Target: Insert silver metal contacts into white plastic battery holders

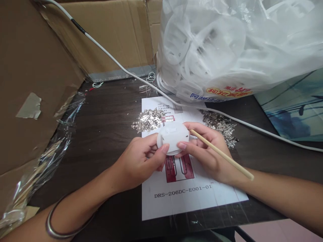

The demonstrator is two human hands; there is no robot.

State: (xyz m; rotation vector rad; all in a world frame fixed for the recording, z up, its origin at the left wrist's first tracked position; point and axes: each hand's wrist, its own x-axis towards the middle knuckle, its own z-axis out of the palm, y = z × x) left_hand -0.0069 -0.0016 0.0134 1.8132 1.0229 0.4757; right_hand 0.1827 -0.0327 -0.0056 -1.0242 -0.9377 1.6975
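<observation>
A white oval plastic part (pixel 174 136) is held between both hands above a printed sheet. My left hand (pixel 141 158) grips its left edge, thumb on the near face. On the right side, my right hand (pixel 205 149) pinches the same part with its thumb in front. That hand also carries a thin wooden stick (pixel 222 154), which slants from the part down across the wrist. Under the hands lies the printed sheet (pixel 156 208) with a red picture. Small metal pieces form one pile (pixel 148 120) left of the part and another pile (pixel 224 127) to its right.
A large clear bag (pixel 214 50) of white plastic parts stands at the back right. A white cable (pixel 113 59) crosses the dark table (pixel 106 114) diagonally. Cardboard walls (pixel 116 37) rise at the back and left. Wooden sticks in clear film (pixel 37 178) lie at the left.
</observation>
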